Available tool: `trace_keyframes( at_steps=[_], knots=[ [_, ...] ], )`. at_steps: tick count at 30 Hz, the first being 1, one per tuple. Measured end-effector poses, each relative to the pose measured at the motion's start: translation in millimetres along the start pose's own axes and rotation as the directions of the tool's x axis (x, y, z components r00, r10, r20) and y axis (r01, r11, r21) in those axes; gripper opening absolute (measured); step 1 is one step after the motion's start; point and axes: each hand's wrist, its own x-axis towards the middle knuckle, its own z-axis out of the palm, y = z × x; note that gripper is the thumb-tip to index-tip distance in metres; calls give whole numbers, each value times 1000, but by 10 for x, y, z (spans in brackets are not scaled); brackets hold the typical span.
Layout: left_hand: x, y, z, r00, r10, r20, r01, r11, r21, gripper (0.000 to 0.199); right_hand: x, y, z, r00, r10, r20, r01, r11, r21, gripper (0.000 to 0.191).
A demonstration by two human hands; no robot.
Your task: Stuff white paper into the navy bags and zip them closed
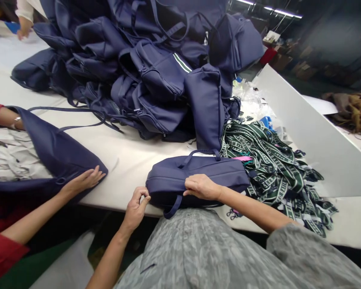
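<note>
A navy blue bag point(165, 170) with two short handles lies on its side at the table's front edge, right before my body. My left hand point(136, 206) is at the bag's left end, its thumb and fingers pinched on the edge there. On top, near the middle, my right hand point(201, 186) is closed in a pinch along the seam, most likely on the zip, though the fingers hide what they grip. One bag handle point(173, 208) hangs over the front edge beneath my right hand; the other handle point(188, 158) stands up behind it.
A large heap of navy bags point(162, 80) fills the table's back. Green-and-white lettered straps point(273, 164) are piled at right, before a white board point(315, 140). At left, a co-worker's hand point(84, 178) holds an open bag point(54, 148) stuffed with paper.
</note>
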Motion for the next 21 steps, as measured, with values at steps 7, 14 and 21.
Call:
trace_keyframes(
  at_steps=[7,14,21],
  knots=[
    [173,112,-200,999,-32,21,28,988,152,19,-615,-42,-144,947,298,-117,-319,909,-268,33],
    [1329,510,291,955,150,254,-218,939,267,42,-720,-12,-138,957,239,-163,-278,918,-284,22],
    [2013,440,1144,796,-176,579,-205,822,532,62,-1139,-304,14,431,625,-651,-783,618,75,20]
  ],
)
